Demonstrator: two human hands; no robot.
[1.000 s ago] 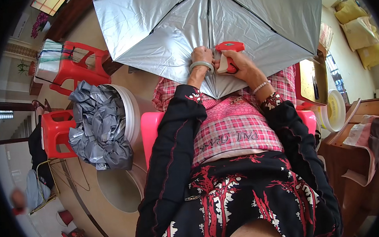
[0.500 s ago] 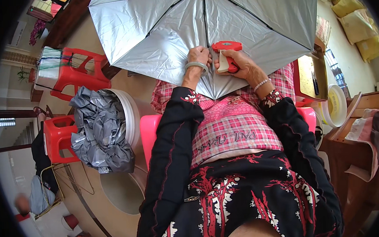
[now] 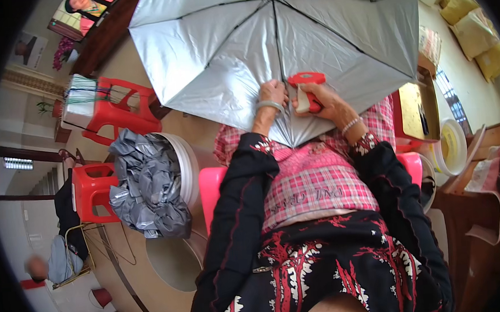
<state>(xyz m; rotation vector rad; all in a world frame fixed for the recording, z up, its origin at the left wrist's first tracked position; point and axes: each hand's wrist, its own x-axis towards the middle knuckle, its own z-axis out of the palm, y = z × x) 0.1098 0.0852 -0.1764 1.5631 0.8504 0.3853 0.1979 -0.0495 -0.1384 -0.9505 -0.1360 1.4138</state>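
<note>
An open umbrella lies across my lap with its silver inside and dark ribs facing up. Beside the near end of its middle rib, my left hand has its fingers bent in a pinch at the rib and fabric. A pale bangle circles that wrist. My right hand is wrapped round a red and white hand tool, whose head lies close to the same rib. Its exact kind is unclear. The fingertips of both hands almost meet, and what lies between them is too small to make out.
On my left, a white bucket overflows with crumpled silver fabric. Red stools stand beyond it, and a person sits at far left. A tray, a yellowish bucket and a wooden chair are to my right.
The whole view has shifted, so more of the umbrella's centre shows and everything sits lower and further right. Both hands keep their places at the rib, and the tool stays in my right hand.
</note>
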